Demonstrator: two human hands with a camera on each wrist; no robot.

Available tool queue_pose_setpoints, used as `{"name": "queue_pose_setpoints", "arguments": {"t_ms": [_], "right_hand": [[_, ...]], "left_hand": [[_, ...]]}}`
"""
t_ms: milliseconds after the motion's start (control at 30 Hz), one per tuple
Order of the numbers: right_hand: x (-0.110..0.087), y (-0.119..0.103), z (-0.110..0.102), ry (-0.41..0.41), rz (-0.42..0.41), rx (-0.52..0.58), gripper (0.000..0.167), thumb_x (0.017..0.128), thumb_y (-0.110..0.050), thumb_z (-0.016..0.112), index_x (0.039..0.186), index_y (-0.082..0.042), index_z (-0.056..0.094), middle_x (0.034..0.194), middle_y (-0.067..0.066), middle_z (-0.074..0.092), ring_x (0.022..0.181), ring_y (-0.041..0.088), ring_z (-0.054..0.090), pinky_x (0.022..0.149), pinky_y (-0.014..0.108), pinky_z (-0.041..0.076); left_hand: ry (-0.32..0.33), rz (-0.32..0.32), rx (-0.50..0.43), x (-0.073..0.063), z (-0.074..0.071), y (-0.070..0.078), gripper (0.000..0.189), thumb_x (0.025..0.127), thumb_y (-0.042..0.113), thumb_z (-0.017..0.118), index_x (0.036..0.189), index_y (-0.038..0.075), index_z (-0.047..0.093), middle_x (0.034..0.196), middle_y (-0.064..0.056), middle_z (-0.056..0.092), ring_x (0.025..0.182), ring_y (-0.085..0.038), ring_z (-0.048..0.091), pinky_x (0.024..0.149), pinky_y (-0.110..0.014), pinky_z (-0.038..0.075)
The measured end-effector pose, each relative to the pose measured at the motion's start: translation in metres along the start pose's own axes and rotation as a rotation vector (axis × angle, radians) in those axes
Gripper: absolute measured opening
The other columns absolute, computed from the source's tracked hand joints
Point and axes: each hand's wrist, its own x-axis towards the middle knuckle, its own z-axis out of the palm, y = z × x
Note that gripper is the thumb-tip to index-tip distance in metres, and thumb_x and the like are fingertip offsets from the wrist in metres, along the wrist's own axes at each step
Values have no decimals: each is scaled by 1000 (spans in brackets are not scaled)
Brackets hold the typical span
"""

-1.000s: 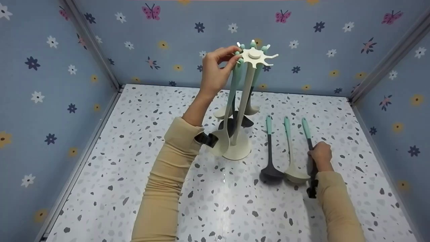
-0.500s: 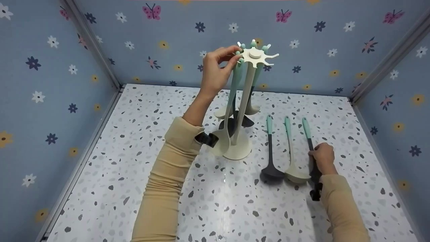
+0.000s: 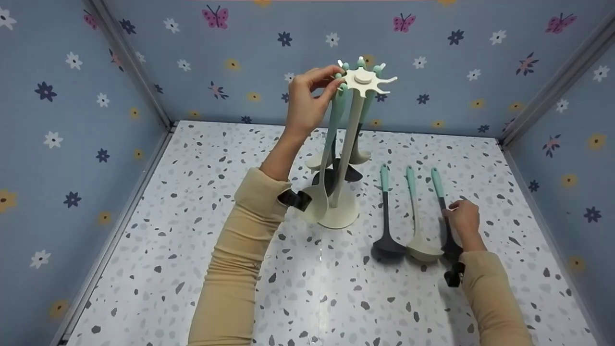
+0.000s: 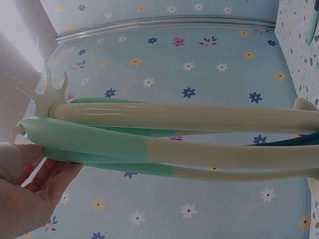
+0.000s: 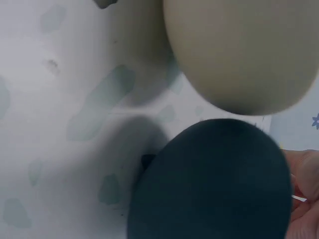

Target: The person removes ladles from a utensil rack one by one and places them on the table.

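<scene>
My left hand [image 3: 307,98] pinches the mint handle end of a ladle at the top of a cream utensil stand [image 3: 343,218]. In the left wrist view, my left fingers [image 4: 62,174] lie against mint handles just below the hooks. A cream ladle [image 3: 317,204] hangs in front, and several cream and dark heads hang behind it, partly hidden. To the right, my right hand [image 3: 465,221] pinches the shaft of a dark ladle [image 3: 450,250] lying flat on the table. That ladle's round bowl [image 5: 214,184] covers much of the right wrist view, with the hand behind it.
A second dark ladle [image 3: 388,247] and a cream ladle [image 3: 423,250] lie parallel between the stand and my right hand, handles pointing away. Two bare hooks [image 3: 384,90] show on the stand's right side. A patterned wall [image 3: 423,48] closes off the speckled table [image 3: 192,158] behind.
My right hand has shifted slightly right along the dark ladle's shaft, its fingers now nearer the tips. My left hand and the ladles have not visibly moved.
</scene>
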Motion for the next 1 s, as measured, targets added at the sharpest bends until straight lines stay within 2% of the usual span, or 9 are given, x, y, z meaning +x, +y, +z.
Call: {"name": "queue_pose_setpoints", "arguments": {"t_ms": [100,333,533,667,867,1000], "right_hand": [[-1,-6,-2,31,-40,20,27,81,-8,61,96,14,59,92,28,58,78,34,56,65,39,46],[-5,-29,-10,118,-161,72,25,82,-9,61,95,12,61,86,25,60,75,32,55,65,39,44],[-9,-54,-20,189,-266,150,23,83,-12,62,94,8,64,84,22,61,75,30,56,64,36,43],[-13,-73,-28,248,-351,212,23,84,-15,62,93,5,66,84,19,64,75,27,58,62,29,42],[-24,-103,-44,338,-464,328,23,84,-20,62,93,1,67,84,13,65,72,13,56,59,14,39],[-32,-124,-56,362,-535,438,22,85,-19,61,93,0,67,84,12,65,70,0,54,61,10,42]], "left_hand": [[7,10,-4,2,2,-9,17,84,9,60,95,-3,66,86,-9,62,78,-13,58,67,-23,50],[14,6,4,-5,-1,19,16,83,0,58,95,-10,63,89,-18,61,78,-19,58,68,-23,49],[11,15,10,-7,-2,22,16,84,0,58,95,-11,63,90,-19,61,78,-20,58,69,-23,48],[9,2,10,-7,-2,24,17,84,0,58,96,-11,63,91,-19,61,80,-21,58,72,-22,47],[2,-13,8,-7,-3,23,17,84,1,58,96,-11,63,90,-17,61,80,-20,58,72,-22,48],[1,-9,4,-6,-3,24,17,84,1,58,96,-11,63,89,-17,61,80,-20,58,70,-23,49]]}}
